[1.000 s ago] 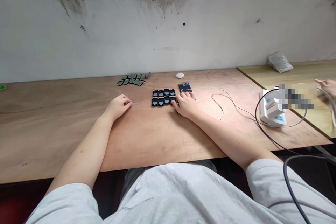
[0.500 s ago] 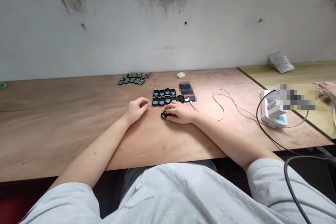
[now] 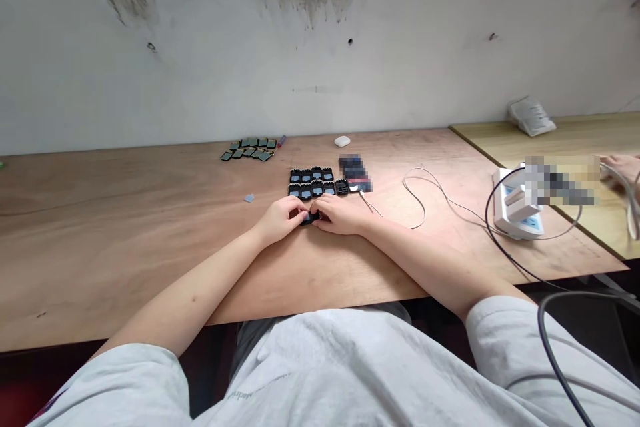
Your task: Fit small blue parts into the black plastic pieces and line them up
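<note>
My left hand [image 3: 281, 219] and my right hand [image 3: 341, 215] meet at the middle of the wooden table [image 3: 150, 240]. Both have curled fingers pinching one small black frame part [image 3: 311, 217] between them. Just beyond the hands lie two rows of black frame parts with pale screens [image 3: 313, 183]. A small pale blue chip [image 3: 249, 198] lies loose on the table to the left. Farther back left is a cluster of green flat pieces [image 3: 250, 149].
A blurred phone [image 3: 355, 172] lies right of the black parts, with a white cable [image 3: 420, 197] trailing right. A white earbud case [image 3: 342, 141] sits near the wall. A white power strip [image 3: 517, 210] with black cords stands at right. Another person's hand [image 3: 620, 165] shows at the far right.
My right hand pulled one black part off the rows toward me. My left hand left a small blue chip on the table and moved right to join it on that part.
</note>
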A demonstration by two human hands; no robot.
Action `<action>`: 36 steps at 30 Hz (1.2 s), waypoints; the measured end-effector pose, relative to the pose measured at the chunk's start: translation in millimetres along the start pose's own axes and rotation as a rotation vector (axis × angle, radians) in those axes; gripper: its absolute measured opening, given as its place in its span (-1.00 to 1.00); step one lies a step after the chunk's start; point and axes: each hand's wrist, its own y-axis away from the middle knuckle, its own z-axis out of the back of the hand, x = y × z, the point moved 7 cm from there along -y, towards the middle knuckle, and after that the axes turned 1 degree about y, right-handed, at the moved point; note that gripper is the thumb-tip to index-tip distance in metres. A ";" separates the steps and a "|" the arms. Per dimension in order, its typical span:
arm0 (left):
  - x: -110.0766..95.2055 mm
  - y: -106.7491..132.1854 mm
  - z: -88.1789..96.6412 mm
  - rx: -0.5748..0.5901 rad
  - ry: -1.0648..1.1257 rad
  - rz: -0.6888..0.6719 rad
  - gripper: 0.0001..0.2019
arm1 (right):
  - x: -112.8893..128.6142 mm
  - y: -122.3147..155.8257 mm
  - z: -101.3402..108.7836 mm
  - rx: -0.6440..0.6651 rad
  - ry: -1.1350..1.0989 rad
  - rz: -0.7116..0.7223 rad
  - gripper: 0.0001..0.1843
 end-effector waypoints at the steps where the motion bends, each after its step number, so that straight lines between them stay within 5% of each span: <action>1: 0.1 0.1 -1.3 0.005 -0.007 -0.014 -0.78 | 0.8 -0.8 0.0 0.005 0.003 0.001 -0.86; 12: -11.1 10.4 0.0 0.080 -0.162 -0.298 -0.67 | -4.5 1.5 0.5 -0.027 0.021 0.008 -0.79; 22: -5.6 4.7 -1.5 0.111 -0.127 -0.225 -0.75 | -4.9 0.7 2.2 -0.013 0.036 0.012 -0.80; 36: -8.5 5.5 -3.1 0.129 -0.147 -0.320 -0.76 | -8.3 1.3 1.9 -0.019 0.036 -0.013 -0.79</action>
